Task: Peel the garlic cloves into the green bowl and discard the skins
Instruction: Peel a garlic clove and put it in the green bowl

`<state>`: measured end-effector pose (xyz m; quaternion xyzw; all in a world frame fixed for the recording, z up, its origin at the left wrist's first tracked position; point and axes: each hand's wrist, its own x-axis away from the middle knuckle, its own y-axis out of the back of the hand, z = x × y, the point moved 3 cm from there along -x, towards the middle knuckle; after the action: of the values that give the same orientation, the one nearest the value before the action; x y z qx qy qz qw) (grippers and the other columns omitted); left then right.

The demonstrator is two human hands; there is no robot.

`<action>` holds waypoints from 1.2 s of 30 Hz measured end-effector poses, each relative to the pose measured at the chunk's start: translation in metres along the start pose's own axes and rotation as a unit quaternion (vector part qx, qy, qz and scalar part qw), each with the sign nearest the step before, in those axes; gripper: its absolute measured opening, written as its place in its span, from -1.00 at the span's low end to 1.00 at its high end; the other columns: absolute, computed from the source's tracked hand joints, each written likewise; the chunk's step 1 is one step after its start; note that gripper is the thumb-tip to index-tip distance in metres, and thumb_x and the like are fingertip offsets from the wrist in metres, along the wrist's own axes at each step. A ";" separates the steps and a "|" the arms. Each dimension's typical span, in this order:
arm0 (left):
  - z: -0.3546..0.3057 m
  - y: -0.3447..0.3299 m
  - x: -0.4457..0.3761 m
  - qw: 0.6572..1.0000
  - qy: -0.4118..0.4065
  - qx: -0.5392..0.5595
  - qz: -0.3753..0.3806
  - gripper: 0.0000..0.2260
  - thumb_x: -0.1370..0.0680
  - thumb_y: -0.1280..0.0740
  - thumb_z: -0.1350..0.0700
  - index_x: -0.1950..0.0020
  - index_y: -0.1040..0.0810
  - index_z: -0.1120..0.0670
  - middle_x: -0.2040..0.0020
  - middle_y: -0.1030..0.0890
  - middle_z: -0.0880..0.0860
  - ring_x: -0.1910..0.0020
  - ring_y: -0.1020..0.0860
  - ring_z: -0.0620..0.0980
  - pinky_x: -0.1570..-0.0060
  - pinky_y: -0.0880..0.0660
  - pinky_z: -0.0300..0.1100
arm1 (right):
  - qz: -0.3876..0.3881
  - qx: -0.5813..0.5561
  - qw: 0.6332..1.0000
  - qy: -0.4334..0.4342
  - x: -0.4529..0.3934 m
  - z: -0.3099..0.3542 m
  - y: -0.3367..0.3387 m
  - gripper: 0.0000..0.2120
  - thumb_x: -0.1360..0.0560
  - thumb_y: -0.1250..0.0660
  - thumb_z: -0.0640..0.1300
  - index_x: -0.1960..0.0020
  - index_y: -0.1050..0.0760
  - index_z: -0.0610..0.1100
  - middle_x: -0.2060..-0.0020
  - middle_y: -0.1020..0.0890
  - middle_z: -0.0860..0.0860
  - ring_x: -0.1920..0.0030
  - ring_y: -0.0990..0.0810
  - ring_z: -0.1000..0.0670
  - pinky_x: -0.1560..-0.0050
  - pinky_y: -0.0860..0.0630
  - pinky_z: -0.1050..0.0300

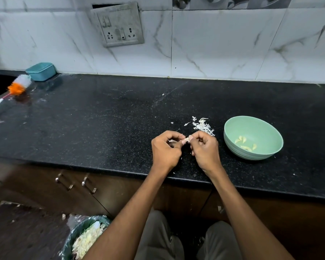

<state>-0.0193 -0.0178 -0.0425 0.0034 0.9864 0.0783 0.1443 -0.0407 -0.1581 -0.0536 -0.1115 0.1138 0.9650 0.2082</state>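
Over the black counter near its front edge, my left hand (165, 149) and my right hand (204, 149) both pinch one garlic clove (186, 140) between their fingertips. Pale skin hangs from the clove. Just beyond the hands lies a small heap of garlic skins (204, 126). To the right stands the green bowl (231, 132), upright, with several peeled cloves (245, 144) in its bottom. On the floor at lower left a green bin (79, 229) lined with plastic holds a heap of skins.
A teal lidded box (41, 71) sits at the back left by the wall. An orange and white brush (17, 87) lies at the counter's left end beside the dark sink. A switch and socket plate (120, 25) hangs on the tiled wall. Cabinet handles (75, 183) sit below the counter.
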 end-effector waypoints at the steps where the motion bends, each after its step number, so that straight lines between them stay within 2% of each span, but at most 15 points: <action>1: -0.001 -0.001 0.000 1.000 -0.008 -0.007 0.008 -0.89 -0.46 -0.50 0.36 0.14 -0.72 0.17 0.13 -0.71 -0.02 0.22 -0.66 -0.02 0.25 -0.57 -0.21 | 0.000 0.005 1.000 0.004 0.000 0.000 0.000 -0.81 -0.53 -0.36 -0.16 0.25 -0.58 -0.16 0.40 -0.56 -0.22 0.44 -0.41 -0.04 0.43 -0.33 0.02; 6: 0.001 -0.002 -0.002 0.997 -0.055 -0.037 0.026 -0.81 -0.43 -0.51 0.36 0.14 -0.73 0.06 0.09 -0.68 -0.01 0.14 -0.65 -0.09 0.17 -0.53 -0.35 | 0.003 0.014 1.000 0.015 0.002 0.002 0.002 -0.82 -0.55 -0.37 -0.32 0.24 -0.57 -0.25 0.45 -0.51 -0.15 0.46 -0.35 0.08 0.46 -0.28 0.19; 8: 0.004 -0.001 -0.004 0.998 -0.045 -0.031 0.031 -0.82 -0.43 -0.53 0.33 0.14 -0.73 0.04 0.11 -0.67 0.00 0.21 -0.62 -0.10 0.23 -0.53 -0.29 | 0.006 0.008 1.000 0.013 0.001 0.002 0.003 -0.81 -0.55 -0.36 -0.34 0.24 -0.56 -0.25 0.47 -0.49 -0.02 0.46 -0.34 0.10 0.46 -0.27 0.22; 11: 0.006 -0.002 -0.004 0.998 0.006 -0.002 0.056 -0.85 -0.46 -0.52 0.33 0.12 -0.74 0.08 0.16 -0.70 0.02 0.28 -0.59 -0.15 0.24 -0.54 -0.27 | 0.014 0.000 1.000 0.015 0.001 0.002 0.003 -0.81 -0.55 -0.36 -0.34 0.24 -0.55 -0.24 0.47 -0.50 0.05 0.45 -0.37 0.10 0.44 -0.29 0.23; 16: 0.012 0.001 -0.007 0.995 0.054 0.043 0.069 -0.85 -0.46 -0.52 0.28 0.18 -0.73 0.02 0.21 -0.73 0.07 0.26 -0.59 0.06 0.19 -0.60 0.11 | 0.027 -0.019 0.999 0.017 0.002 0.000 0.003 -0.83 -0.54 -0.36 -0.27 0.23 -0.55 -0.23 0.48 -0.47 0.08 0.44 -0.37 0.01 0.41 -0.30 0.09; 18: 0.010 0.002 -0.006 0.994 0.059 0.058 0.065 -0.85 -0.46 -0.52 0.29 0.19 -0.73 0.03 0.21 -0.73 0.06 0.24 -0.60 0.07 0.12 -0.60 0.19 | 0.031 -0.022 0.999 0.015 0.002 0.000 0.002 -0.84 -0.53 -0.36 -0.26 0.23 -0.55 -0.22 0.48 -0.48 0.08 0.44 -0.37 0.00 0.41 -0.30 0.08; 20: 0.008 0.003 -0.006 0.994 0.061 0.067 0.057 -0.85 -0.46 -0.52 0.30 0.19 -0.73 0.05 0.20 -0.73 0.05 0.21 -0.63 0.03 0.08 -0.61 0.14 | 0.032 -0.021 0.999 0.013 0.002 -0.001 0.002 -0.83 -0.53 -0.37 -0.29 0.24 -0.55 -0.22 0.49 -0.47 0.07 0.44 -0.37 0.00 0.41 -0.29 0.09; 24: 0.006 0.006 -0.007 0.993 0.058 0.100 0.026 -0.89 -0.47 -0.50 0.35 0.17 -0.72 0.15 0.19 -0.74 0.02 0.18 -0.66 -0.12 0.05 -0.60 -0.17 | 0.019 -0.023 1.000 0.011 0.002 -0.001 0.003 -0.83 -0.51 -0.36 -0.25 0.26 -0.53 -0.23 0.49 -0.47 0.01 0.45 -0.38 -0.01 0.41 -0.30 0.10; 26: 0.005 0.007 -0.007 0.991 0.059 0.116 0.014 -0.88 -0.47 -0.48 0.37 0.17 -0.71 0.16 0.21 -0.72 -0.02 0.19 -0.64 -0.16 0.06 -0.57 -0.26 | 0.006 -0.023 1.000 0.008 0.002 -0.001 0.004 -0.81 -0.53 -0.38 -0.29 0.26 -0.53 -0.23 0.46 -0.49 -0.04 0.44 -0.39 -0.01 0.41 -0.33 0.11; 29: 0.007 0.007 -0.008 0.988 0.064 0.137 0.004 -0.93 -0.49 -0.47 0.37 0.13 -0.70 0.22 0.21 -0.71 -0.03 0.23 -0.60 -0.18 0.15 -0.53 -0.29 | -0.042 -0.018 0.999 -0.005 0.001 -0.002 0.006 -0.81 -0.53 -0.42 -0.31 0.25 -0.59 -0.18 0.43 -0.58 -0.09 0.44 -0.44 0.06 0.42 -0.37 0.20; 32: 0.008 0.007 -0.008 0.984 0.079 0.161 0.022 -0.97 -0.56 -0.40 0.36 0.03 -0.64 0.30 0.20 -0.72 0.05 0.26 -0.62 -0.10 0.30 -0.50 -0.28 | -0.102 0.032 0.994 0.014 0.001 0.000 0.008 -0.86 -0.48 -0.46 -0.31 0.23 -0.68 -0.14 0.45 -0.64 -0.02 0.50 -0.45 0.18 0.42 -0.37 0.31; 34: 0.009 0.005 -0.008 0.980 0.090 0.169 0.045 -0.96 -0.60 -0.36 0.34 0.00 -0.61 0.28 0.22 -0.72 0.11 0.28 -0.63 -0.04 0.34 -0.50 -0.27 | -0.125 0.066 0.990 0.026 0.000 0.003 0.009 -0.91 -0.44 -0.50 -0.31 0.19 -0.72 -0.16 0.43 -0.65 0.02 0.52 -0.47 0.17 0.43 -0.41 0.34; 36: 0.009 0.004 -0.009 0.981 0.088 0.164 0.062 -0.94 -0.61 -0.35 0.33 0.01 -0.61 0.21 0.23 -0.70 0.11 0.29 -0.60 -0.04 0.35 -0.50 -0.26 | -0.140 0.094 0.985 0.025 -0.004 0.004 0.010 -0.91 -0.41 -0.52 -0.33 0.17 -0.72 -0.16 0.33 -0.69 0.01 0.49 -0.50 0.16 0.40 -0.47 0.33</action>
<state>-0.0083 -0.0129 -0.0481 0.0816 0.9926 -0.0754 0.0493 -0.0423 -0.1675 -0.0473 -0.1303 0.1925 0.9082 0.3481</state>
